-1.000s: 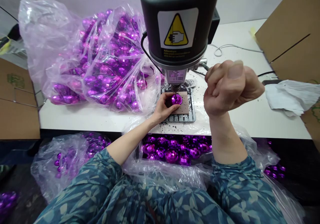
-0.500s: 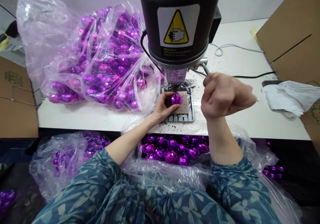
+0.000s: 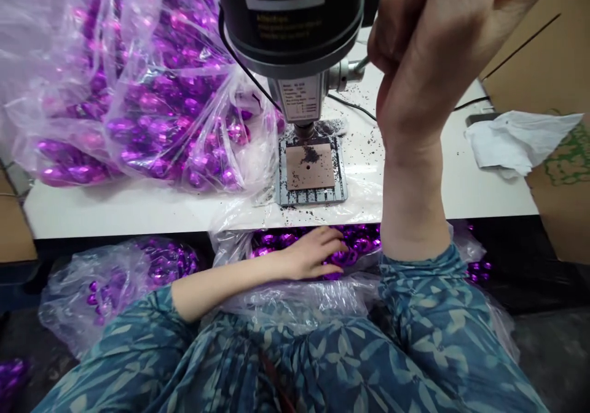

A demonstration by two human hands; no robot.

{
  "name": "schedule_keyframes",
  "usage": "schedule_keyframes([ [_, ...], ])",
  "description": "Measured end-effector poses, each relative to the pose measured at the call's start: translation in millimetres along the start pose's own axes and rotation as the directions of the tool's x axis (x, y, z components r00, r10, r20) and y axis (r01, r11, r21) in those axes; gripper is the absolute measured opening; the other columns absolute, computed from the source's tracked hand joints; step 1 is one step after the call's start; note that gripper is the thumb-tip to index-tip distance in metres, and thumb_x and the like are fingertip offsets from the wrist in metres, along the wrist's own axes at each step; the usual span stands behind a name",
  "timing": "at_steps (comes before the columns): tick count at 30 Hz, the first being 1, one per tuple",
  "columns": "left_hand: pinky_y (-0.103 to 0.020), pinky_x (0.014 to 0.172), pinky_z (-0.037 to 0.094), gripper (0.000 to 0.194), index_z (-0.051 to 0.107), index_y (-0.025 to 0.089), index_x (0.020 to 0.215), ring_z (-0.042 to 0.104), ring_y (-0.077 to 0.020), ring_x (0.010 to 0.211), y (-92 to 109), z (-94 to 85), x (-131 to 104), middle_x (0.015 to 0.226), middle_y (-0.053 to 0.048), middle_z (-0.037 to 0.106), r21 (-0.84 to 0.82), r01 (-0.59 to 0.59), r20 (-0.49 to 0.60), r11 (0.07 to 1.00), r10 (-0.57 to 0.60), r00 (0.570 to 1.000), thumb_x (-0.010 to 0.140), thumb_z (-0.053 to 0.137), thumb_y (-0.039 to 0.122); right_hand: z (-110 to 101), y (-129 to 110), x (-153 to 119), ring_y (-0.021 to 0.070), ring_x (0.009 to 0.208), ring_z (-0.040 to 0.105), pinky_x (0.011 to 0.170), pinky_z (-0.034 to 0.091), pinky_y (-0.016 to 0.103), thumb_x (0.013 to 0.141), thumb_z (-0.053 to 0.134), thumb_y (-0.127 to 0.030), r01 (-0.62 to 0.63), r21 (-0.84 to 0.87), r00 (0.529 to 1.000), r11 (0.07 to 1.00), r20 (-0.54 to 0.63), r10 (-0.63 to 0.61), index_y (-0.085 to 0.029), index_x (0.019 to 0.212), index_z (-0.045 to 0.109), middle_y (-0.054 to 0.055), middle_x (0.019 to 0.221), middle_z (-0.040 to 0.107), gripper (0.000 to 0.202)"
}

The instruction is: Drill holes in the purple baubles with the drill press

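My left hand is low in the view, over purple faceted balls in a plastic-lined space below the table's front edge. Its fingers are spread among the balls; whether it presses on one is hard to see. Raised at the upper right, my right hand is closed round the lever of a black drill press. Below the chuck, a brown board with a small dark hole lies on the slotted metal base. No ball sits on the board, and dark shavings are scattered over it.
A large clear bag of purple balls fills the table's left side. Another bag hangs lower left. White cloth and a cardboard box stand at the right. A black cable crosses behind the base.
My left hand has left the board and come down to the balls below the table edge. The ball under the chuck is gone from there. My right hand has risen with the lever.
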State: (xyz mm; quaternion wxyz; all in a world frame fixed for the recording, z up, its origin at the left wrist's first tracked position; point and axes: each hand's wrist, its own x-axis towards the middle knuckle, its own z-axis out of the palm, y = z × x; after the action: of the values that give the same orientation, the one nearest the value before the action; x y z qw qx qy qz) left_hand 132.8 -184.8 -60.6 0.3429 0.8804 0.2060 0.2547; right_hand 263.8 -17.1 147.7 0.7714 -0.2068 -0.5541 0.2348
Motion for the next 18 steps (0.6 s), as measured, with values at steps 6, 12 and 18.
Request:
schedule_keyframes([
  [6, -0.047, 0.106, 0.057, 0.061, 0.058, 0.015, 0.146, 0.067, -0.0343, 0.124, -0.5, 11.3, 2.3, 0.14, -0.021, 0.065, 0.025, 0.104, 0.279, 0.994, -0.107, 0.954, 0.1, 0.062, 0.055, 3.3, 3.9, -7.6, 0.0023, 0.038, 0.037, 0.043, 0.024, 0.023, 0.085, 0.068, -0.062, 0.149, 0.093, 0.988, 0.985, -0.058, -0.144, -0.022, 0.06, 0.054, -0.009, 0.043, 0.039, 0.049],
  [12, -0.035, 0.096, 0.065, 0.056, 0.052, 0.033, 0.156, 0.071, -0.0252, 0.127, -2.9, 8.8, 5.2, 0.15, -0.008, 0.064, -0.264, 0.033, 0.246, 0.964, 0.035, 0.969, 0.101, 0.061, 0.041, 8.3, 2.7, -8.6, 0.0042, 0.032, 0.029, 0.037, 0.014, 0.029, 0.081, 0.072, -0.065, 0.243, 0.052, 0.962, 0.969, -0.14, -0.234, -0.022, 0.052, 0.037, -0.008, 0.041, 0.028, 0.063],
  [18, -0.035, 0.097, 0.066, 0.05, 0.065, 0.052, 0.133, 0.076, -0.0197, 0.115, 8.6, 16.0, 15.6, 0.135, 0.007, 0.074, -0.237, -0.01, 0.118, 0.971, 0.039, 0.992, 0.087, 0.065, 0.033, 6.9, 2.7, -7.6, 0.0055, 0.032, 0.029, 0.037, 0.015, 0.03, 0.082, 0.071, -0.065, 0.231, 0.024, 0.967, 0.973, -0.118, -0.227, -0.022, 0.052, 0.036, -0.007, 0.04, 0.031, 0.063],
])
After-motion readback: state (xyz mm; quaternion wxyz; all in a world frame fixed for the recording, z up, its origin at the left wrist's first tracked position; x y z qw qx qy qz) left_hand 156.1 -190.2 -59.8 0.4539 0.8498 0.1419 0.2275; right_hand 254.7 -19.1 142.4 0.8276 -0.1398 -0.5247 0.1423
